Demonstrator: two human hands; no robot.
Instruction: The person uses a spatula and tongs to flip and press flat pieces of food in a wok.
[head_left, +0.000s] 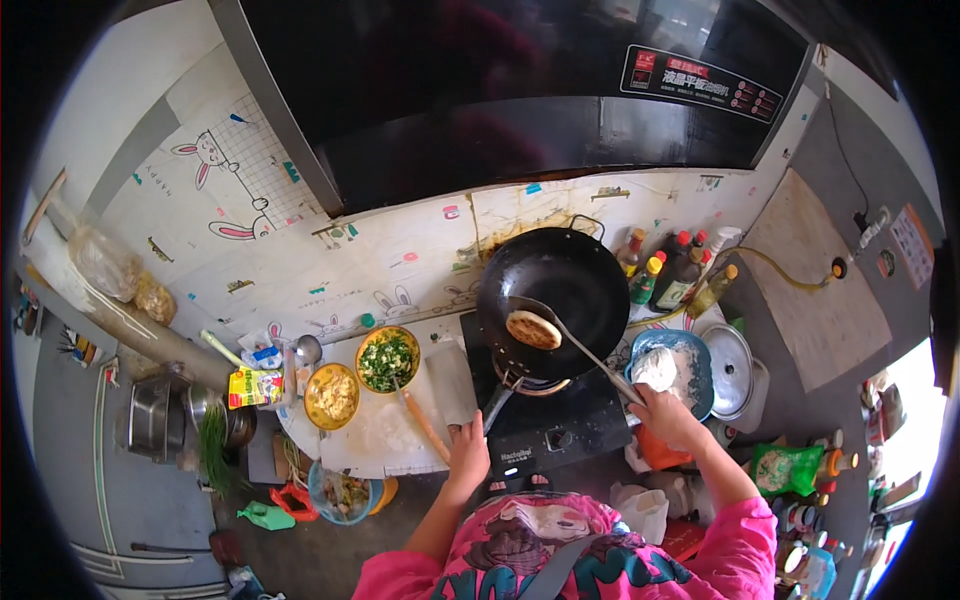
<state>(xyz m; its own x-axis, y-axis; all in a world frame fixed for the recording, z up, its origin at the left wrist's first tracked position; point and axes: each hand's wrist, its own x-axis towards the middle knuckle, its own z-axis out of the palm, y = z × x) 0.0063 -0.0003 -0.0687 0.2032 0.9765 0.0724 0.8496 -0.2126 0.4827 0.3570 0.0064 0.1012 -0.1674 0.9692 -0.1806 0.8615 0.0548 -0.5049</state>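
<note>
My left hand (469, 454) is closed at the near end of the wok handle (501, 405), close beside a cleaver (448, 381). The black wok (577, 289) sits tilted over the gas stove (574, 431), with part of the burner showing under its near edge. My right hand (664, 416) grips the long metal handle of a spatula (592, 358) that reaches into the wok. A round browned flatbread (533, 330) rests at the spatula's head, which it partly hides. Left of the cleaver lies a wooden rolling pin (425, 424).
Bowls of chopped greens (388, 358) and a yellowish filling (332, 396) stand left on the floured worktop (367, 442). A blue basin (703, 394) holds flour and a white lump. Sauce bottles (679, 281) and a gas hose (780, 268) are at the right. The range hood (465, 161) hangs above.
</note>
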